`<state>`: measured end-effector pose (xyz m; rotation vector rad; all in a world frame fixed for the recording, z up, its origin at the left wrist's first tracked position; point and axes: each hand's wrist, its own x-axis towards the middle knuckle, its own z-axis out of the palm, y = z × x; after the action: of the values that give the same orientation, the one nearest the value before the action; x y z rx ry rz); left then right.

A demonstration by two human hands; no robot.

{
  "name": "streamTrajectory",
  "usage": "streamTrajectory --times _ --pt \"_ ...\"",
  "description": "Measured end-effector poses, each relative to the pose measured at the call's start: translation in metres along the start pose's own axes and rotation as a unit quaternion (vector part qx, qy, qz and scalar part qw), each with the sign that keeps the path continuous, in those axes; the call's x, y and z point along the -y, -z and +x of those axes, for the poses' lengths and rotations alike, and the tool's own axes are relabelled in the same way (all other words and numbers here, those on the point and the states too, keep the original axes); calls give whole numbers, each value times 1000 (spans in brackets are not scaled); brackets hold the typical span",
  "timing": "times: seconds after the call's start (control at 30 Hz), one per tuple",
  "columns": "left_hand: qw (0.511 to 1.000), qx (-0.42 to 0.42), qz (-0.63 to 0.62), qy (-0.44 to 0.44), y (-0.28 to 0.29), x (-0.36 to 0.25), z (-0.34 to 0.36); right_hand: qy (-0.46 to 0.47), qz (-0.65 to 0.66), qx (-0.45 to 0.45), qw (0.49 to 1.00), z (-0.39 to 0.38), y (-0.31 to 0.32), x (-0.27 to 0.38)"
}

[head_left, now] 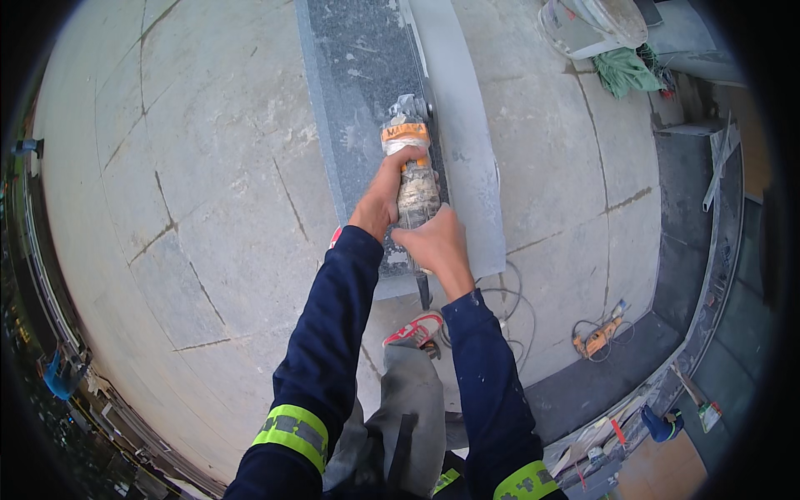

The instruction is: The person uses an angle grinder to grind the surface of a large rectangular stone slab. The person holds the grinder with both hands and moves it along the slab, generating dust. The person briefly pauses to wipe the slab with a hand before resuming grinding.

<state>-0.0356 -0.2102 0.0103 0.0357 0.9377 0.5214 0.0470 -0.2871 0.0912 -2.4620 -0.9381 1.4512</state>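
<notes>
Both of my hands grip a dusty angle grinder (417, 196) with an orange band near its head. My left hand (386, 190) wraps round the body just behind the head, and my right hand (439, 242) is closed round the rear of the body. The grinder's head rests over the right-hand edge of a dark grey stone slab (357, 67). A small part of the disc shows at the right of the head; the rest is hidden. Beneath the slab, a pale sheet (471, 167) sticks out along its right side.
A grey cable (521, 308) loops on the concrete floor (225, 167) beside my red and white shoe (414, 328). An orange power tool (602, 337) with its cord lies at right. A dirty white bucket (587, 25) and green cloth (623, 71) are at the far right, near dark slabs (687, 187).
</notes>
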Motion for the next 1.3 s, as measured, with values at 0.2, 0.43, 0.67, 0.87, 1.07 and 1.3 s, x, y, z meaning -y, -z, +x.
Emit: streamTrajectory --times 0.2,0.43,0.67,0.87,1.07,1.3 --pt "1000 -19 8 7 0 6 -9 3 -10 -7 1000 -6 -5 -8" --pt "1000 -23 5 21 -3 1 -7 -2 1 -7 1000 -6 -1 1" --pt "1000 7 -3 6 0 -41 38 29 15 -4 999 35 10 39" --pt "1000 8 -10 -9 -6 -60 50 48 27 12 998 54 11 50" --pt "1000 -6 -9 12 -3 -21 16 7 -1 -2 1000 17 6 23" --pt "999 -14 -30 23 -1 4 -3 1 -9 -17 1000 1 -5 -5"
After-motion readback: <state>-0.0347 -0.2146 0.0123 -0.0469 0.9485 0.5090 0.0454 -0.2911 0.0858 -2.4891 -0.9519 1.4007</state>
